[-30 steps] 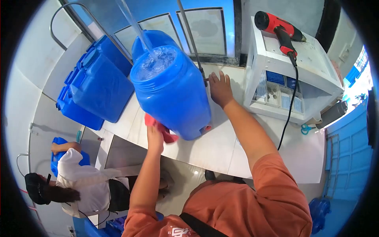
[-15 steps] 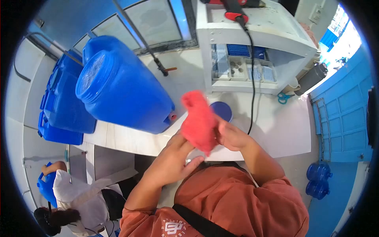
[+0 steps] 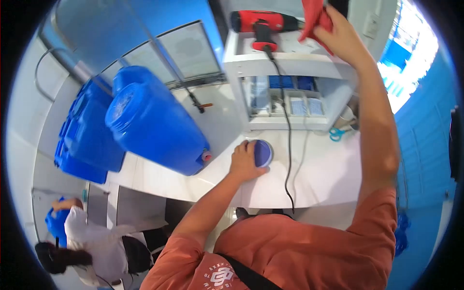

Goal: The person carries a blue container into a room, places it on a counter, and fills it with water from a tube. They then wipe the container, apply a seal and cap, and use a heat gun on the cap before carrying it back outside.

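Left hand (image 3: pixel 244 163): gripping blue lid (image 3: pixel 264 152), flat on white counter (image 3: pixel 328 166), facing up | Right hand (image 3: pixel 340 37): clutching red cloth (image 3: pixel 313 19) by white shelf unit (image 3: pixel 309 66), long axis near-vertical in view | Blue jug (image 3: pixel 162 130): upright, mouth up

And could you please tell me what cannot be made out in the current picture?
In the head view:
Red cloth in the right hand: upper end cut off by the top edge.
Round blue disc: part of its rim hidden by the left hand.
Small trays in the white shelf: contents too small and blurred.
Large blue container: blur hides what is inside its mouth.
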